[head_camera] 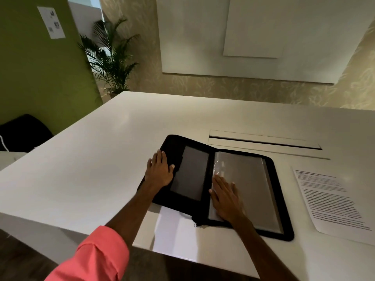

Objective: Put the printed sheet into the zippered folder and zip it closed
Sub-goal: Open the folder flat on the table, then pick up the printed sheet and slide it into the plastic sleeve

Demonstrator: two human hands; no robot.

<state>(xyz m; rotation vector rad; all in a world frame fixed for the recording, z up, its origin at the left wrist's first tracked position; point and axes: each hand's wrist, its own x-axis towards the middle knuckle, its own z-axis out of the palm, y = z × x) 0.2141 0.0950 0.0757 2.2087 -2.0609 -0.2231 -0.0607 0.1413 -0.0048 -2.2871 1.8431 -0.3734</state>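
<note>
A black zippered folder [278, 199] lies spread open on the white table [97, 159], with a grey pocket on its left half and clear plastic sleeves on its right half. My left hand [160, 169] rests flat on the folder's left flap, fingers apart. On the clear sleeves lies my right hand [225, 197], palm down, fingers spread and holding nothing. The printed sheet [332, 201] lies flat on the table to the right of the folder, apart from both hands. A zipper pull [195, 225] hangs at the folder's near edge.
A long cable slot [263, 140] is cut into the table just behind the folder. The table's near edge runs close below the folder. A potted palm [111, 59] and a green wall stand at the far left, and a dark chair [22, 132] at the left.
</note>
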